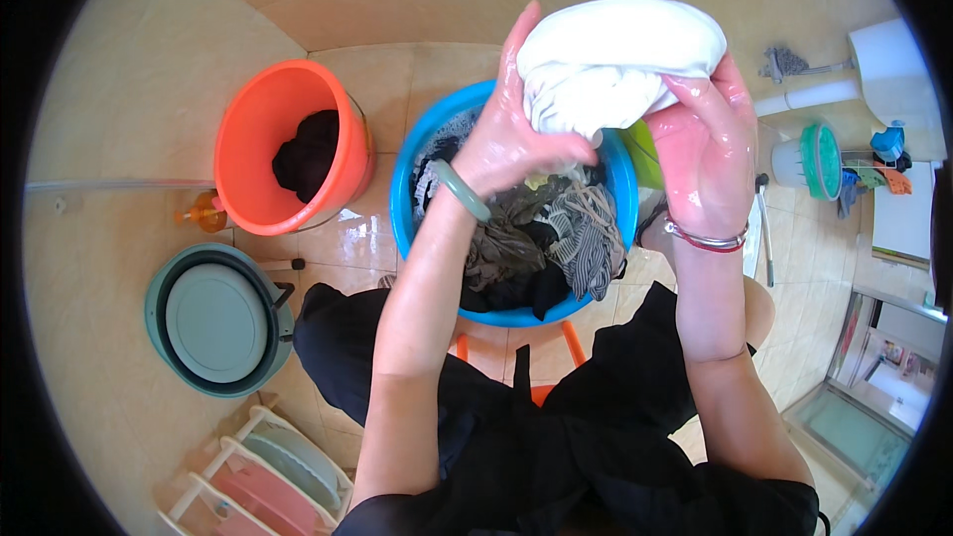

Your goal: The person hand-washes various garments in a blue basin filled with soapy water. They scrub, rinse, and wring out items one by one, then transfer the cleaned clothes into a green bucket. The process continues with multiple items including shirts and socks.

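Observation:
A wet white cloth (623, 40), bunched and folded over, is held up between my hands over the far side of a blue basin (401, 203). My left hand (508, 139), with a green bangle at its wrist, grips the cloth's left end, its thumb underneath. On the cloth's right end my right hand (710, 144) is closed, its palm wet and shiny; bracelets circle that wrist. Below, the basin holds soaking clothes: a brownish-grey garment (508, 243), a striped garment (586, 238) and dark pieces, with suds along the far left.
Left of the basin stands an orange bucket (226, 154) with a dark cloth (308, 154) inside. Nearer are a grey-green collapsible basin (213, 323) and a rack (223, 457) of basins. An orange bottle (204, 211) stands by the wall. A white-and-green basket (806, 163) is at right.

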`<state>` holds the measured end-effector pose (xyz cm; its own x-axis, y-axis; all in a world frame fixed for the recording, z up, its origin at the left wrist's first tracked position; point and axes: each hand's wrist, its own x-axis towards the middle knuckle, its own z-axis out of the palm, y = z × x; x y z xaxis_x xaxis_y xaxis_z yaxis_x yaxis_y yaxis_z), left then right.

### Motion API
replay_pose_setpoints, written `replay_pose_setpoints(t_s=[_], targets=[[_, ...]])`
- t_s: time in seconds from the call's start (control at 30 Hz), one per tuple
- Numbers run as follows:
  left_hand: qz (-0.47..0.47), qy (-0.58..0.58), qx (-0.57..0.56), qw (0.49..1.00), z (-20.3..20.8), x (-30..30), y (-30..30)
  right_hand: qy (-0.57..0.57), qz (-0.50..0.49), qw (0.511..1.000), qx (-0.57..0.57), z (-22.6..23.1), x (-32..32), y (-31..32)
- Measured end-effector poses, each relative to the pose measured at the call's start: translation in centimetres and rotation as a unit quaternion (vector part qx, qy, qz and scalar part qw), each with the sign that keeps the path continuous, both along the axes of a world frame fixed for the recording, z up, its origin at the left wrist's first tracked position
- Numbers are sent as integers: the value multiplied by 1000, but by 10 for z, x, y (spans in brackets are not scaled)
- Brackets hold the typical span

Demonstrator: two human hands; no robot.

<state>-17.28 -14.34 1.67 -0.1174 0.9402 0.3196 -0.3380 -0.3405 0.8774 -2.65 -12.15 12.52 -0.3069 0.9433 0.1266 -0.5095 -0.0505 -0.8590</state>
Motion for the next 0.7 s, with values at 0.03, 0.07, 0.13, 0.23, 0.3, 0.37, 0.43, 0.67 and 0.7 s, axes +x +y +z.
replay_pose_setpoints(t_s=[0.03,0.07,0.13,0.23,0.3,0.37,0.43,0.67,0.7], targets=[[44,17,20,999,0,9,-5,-28,5,1000,12,1,-5,-2],[90,33,38,995,-3,13,-11,-37,50,998,16,1,-12,-7],[121,120,-49,984,-21,24,-12,-58,135,989,31,6,-24,-16],[59,-29,-189,980,-33,31,-19,-199,212,954,71,-35,-29,8],[45,-125,-250,959,-61,36,-24,-312,242,913,99,-73,-17,47],[-92,-244,-269,927,-85,35,-33,-419,249,863,137,-105,1,78],[-157,-326,-268,893,-98,34,-42,-331,263,904,71,-129,9,87],[-318,-520,-130,782,-111,56,-43,102,290,926,-222,-227,8,52],[-349,-560,-114,742,-108,57,-43,162,299,915,-215,-229,1,52]])
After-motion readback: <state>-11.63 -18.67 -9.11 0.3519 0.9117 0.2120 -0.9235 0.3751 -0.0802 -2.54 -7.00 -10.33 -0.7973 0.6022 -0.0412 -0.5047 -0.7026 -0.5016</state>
